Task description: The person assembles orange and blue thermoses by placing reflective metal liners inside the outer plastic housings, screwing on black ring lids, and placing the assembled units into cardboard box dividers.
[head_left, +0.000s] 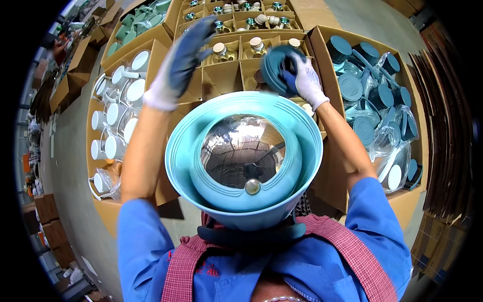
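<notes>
My left hand, in a blue-and-white work glove, is raised over the divided carton with its fingers stretched out and nothing in them. My right hand, gloved alike, grips a dark teal round part, ribbed and slightly blurred, above the same carton. Between my forearms, close to my chest, stands a light turquoise ribbed round shell. Inside it sits a smaller turquoise ring-shaped body around a mirrored silver dome with a small round knob. Neither hand touches the shell; what supports it is hidden.
A divided carton ahead holds bottles with pale stoppers. Right stands a carton of dark teal handled parts and plastic bags; left, one of white handled parts. Green parts lie farther left. Flattened cardboard stacks at far right.
</notes>
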Demonstrator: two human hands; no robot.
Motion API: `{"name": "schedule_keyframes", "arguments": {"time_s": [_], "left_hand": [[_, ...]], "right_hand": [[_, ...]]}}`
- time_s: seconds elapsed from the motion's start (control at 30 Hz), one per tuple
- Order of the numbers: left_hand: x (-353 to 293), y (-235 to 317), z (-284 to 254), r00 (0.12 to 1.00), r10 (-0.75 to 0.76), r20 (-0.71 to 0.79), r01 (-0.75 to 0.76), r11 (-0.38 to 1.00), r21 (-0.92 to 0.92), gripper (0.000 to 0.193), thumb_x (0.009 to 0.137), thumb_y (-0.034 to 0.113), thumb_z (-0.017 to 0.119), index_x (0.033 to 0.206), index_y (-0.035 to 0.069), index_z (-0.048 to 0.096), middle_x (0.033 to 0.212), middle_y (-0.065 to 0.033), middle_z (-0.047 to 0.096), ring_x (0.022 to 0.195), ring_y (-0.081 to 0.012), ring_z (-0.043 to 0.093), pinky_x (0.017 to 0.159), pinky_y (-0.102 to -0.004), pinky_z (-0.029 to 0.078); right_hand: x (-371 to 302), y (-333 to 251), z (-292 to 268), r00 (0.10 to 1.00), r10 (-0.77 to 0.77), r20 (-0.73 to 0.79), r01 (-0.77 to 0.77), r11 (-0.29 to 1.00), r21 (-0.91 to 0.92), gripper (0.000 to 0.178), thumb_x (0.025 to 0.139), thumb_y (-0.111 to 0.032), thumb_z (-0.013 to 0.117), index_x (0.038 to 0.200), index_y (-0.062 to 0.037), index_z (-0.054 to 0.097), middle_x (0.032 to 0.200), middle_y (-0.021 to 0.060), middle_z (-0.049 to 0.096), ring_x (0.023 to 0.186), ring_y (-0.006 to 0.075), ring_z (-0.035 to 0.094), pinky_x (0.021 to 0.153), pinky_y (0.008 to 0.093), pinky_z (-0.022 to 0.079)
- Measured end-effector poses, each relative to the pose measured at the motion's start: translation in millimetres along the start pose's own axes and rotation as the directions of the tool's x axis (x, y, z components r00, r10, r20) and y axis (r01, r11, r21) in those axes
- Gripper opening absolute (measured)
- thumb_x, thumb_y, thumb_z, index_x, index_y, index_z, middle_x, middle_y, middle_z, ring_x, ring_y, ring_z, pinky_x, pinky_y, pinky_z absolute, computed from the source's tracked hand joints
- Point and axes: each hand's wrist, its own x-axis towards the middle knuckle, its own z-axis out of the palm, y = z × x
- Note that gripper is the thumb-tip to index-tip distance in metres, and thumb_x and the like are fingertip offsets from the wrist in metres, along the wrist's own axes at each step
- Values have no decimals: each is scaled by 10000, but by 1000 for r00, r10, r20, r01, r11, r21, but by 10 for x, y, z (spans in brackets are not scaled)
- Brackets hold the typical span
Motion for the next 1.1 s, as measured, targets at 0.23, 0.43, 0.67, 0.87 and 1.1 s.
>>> {"name": "schedule_keyframes", "arguments": {"time_s": [0.23,0.43,0.67,0.87,1.1], "left_hand": [[-347,472,-130,913,310,266,-223,924,-310,519,921,279,590,1353,16,476,1318,-146,561,1190,-226,574,1042,-362,437],[-975,1008,153,874,316,368,-445,825,348,601,654,255,840,1138,-35,634,1115,-152,669,1061,-262,630,950,-353,473],[-1060,1165,610,800,409,439,-600,565,566,433,709,261,768,1036,-5,668,1034,-170,685,966,-333,658,897,-349,493],[-1017,924,182,841,536,75,-510,737,443,471,986,331,390,923,-23,694,1141,-215,640,1091,-325,603,959,-393,470],[-1153,666,586,843,482,239,-536,722,437,293,913,264,474,895,66,690,975,-129,695,938,-281,639,900,-400,461]], "right_hand": [[-251,-1586,-1617,936,-219,-274,349,654,671,340,993,-236,403,1232,-43,548,1095,114,629,965,218,629,830,345,503],[-680,-1605,-1254,959,-264,99,-54,171,984,555,1029,-406,263,1209,34,550,1243,181,591,1192,301,543,1066,399,393],[-560,-1482,-872,952,-231,202,-271,-322,907,560,1041,-373,272,1060,57,631,1103,177,645,1029,278,598,1004,366,428],[-927,-2089,-1679,801,-327,-501,557,713,425,275,895,-206,569,1003,27,668,1074,148,662,1013,293,636,943,356,469],[-952,-1726,-1321,873,-333,-356,417,129,900,555,1047,-340,246,554,-124,379,598,75,525,608,237,495,722,377,422]]}}
